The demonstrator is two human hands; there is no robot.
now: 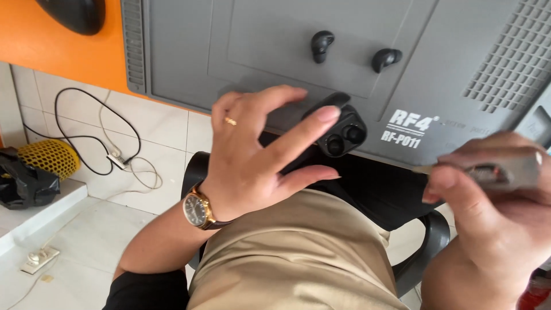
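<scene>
My left hand point(252, 155), wearing a ring and a wristwatch point(198, 210), is spread loose with its index fingertip touching the lid of the open black earbud case point(338, 131), which sits at the near edge of the grey mat point(459, 69) on the desk. My right hand point(493, 212) is clenched around a slim metal tool point(493, 172), its tip pointing left towards the case. Two black earbuds point(321, 46) lie loose on the mat beyond the case, apart from each other.
</scene>
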